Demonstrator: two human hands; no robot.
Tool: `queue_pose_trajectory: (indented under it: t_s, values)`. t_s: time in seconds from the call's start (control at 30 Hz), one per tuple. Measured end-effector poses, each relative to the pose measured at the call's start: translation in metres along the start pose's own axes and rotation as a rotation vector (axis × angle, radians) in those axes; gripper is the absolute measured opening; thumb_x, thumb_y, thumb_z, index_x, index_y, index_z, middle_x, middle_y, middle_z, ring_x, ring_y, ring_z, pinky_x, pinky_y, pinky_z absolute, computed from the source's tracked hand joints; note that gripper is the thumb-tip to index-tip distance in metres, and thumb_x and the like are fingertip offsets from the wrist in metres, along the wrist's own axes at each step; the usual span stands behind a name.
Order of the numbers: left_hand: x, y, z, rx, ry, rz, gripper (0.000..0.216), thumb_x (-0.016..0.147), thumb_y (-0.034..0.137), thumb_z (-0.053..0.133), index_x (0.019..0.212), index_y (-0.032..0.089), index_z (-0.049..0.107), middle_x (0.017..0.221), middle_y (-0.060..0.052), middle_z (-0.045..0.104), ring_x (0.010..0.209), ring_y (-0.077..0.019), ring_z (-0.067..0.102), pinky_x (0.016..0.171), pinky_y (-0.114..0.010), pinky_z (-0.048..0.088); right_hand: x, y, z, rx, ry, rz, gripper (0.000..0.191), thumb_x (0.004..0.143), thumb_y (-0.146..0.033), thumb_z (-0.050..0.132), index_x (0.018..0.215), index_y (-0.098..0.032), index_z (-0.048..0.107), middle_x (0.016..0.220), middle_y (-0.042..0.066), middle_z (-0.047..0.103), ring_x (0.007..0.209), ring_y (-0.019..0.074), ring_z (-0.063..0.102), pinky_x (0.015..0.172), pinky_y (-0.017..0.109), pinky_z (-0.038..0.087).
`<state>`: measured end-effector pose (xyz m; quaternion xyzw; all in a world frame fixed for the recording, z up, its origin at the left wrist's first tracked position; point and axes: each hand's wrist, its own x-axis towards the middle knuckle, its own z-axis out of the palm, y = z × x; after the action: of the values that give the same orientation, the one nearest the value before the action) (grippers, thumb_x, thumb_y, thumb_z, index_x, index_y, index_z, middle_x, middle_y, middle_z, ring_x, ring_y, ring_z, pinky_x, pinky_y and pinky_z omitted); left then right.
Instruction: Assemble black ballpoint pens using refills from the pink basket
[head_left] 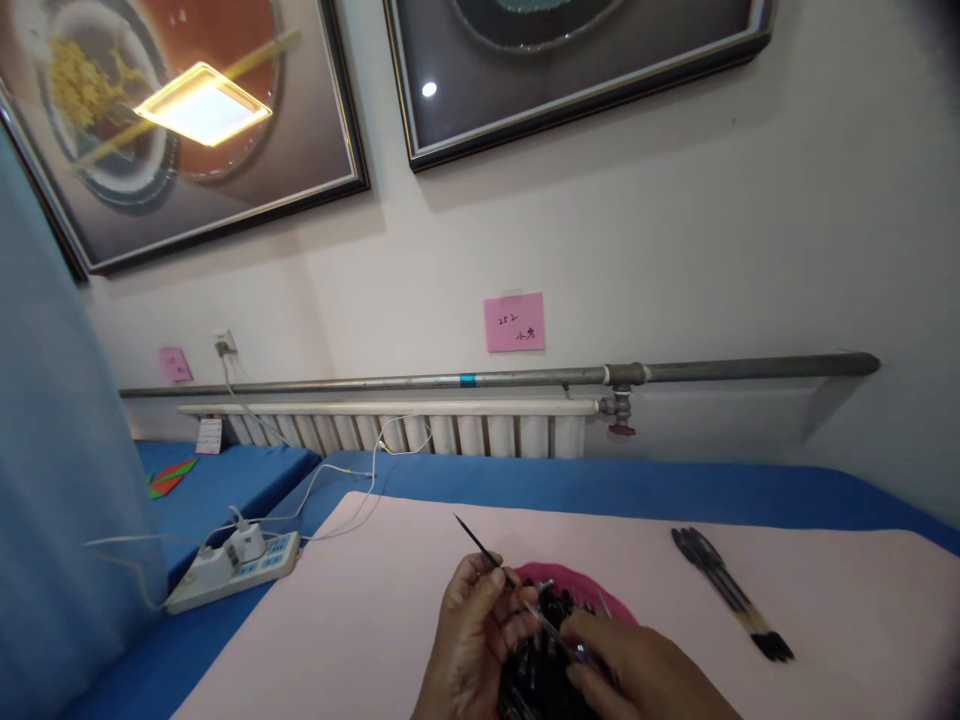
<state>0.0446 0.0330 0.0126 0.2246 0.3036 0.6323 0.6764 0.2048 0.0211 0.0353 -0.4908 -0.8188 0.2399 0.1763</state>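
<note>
Head view, and both hands are low at the near edge of the counter (390, 600), over its pale pink sheet. The left hand (469, 640) has its grip pinched around a thin dark pen refill (480, 545), whose tip pokes up and away to the far left. The right hand (637, 670) has its grip curled closed on the clear end of that same slim piece, just beside the left fingers. Between and under the hands sits a pink dish (600, 592), holding a heap of small black pen parts (544, 660); the hands cover much of it. Off to the right, well apart, a bundle of black pens (727, 590) lies flat on the sheet. Far left, a white power strip (236, 565) rests on the blue cover with cables plugged in. On the far wall, a pink sticky note (514, 322) carries handwriting, digits that look like "252", the rest unclear. A white radiator (390, 432) runs below it.
</note>
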Motion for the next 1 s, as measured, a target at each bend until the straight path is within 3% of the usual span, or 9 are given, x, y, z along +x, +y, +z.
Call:
queue_pose_trajectory:
  t_s: [0.5,0.77,1.0]
  values:
    - [0.0022,-0.0054,-0.0021,0.015,0.064,0.001,0.023,0.069,0.017,0.07,0.084,0.015,0.053,0.07,-0.001,0.064,0.067,-0.0157,0.066,0.056,-0.025,0.052,-0.0052,-0.004,0.003,-0.166,0.062,-0.029,0.022,0.079,-0.011,0.041,0.085,-0.023,0.059,0.089,0.004,0.069,0.079,0.0211,0.065,0.064,0.029,0.045]
    - [0.0011,-0.0048,-0.0016,0.025,0.054,0.002,0.023,0.069,0.019,0.071,0.084,0.016,0.053,0.07,0.0,0.063,0.068,-0.0155,0.066,0.058,-0.025,0.051,-0.0035,-0.0032,0.0037,-0.16,0.043,-0.021,0.021,0.079,-0.012,0.041,0.083,-0.022,0.059,0.091,0.005,0.069,0.08,0.0229,0.064,0.064,0.031,0.046]
    - [-0.002,-0.0096,-0.001,0.052,-0.006,0.007,0.019,0.071,0.023,0.069,0.082,0.016,0.055,0.072,-0.002,0.065,0.068,-0.0154,0.065,0.059,-0.025,0.049,-0.0036,-0.0061,0.0062,-0.005,0.07,-0.018,0.016,0.077,-0.014,0.044,0.078,-0.023,0.058,0.084,0.002,0.069,0.078,0.0196,0.063,0.064,0.028,0.044]
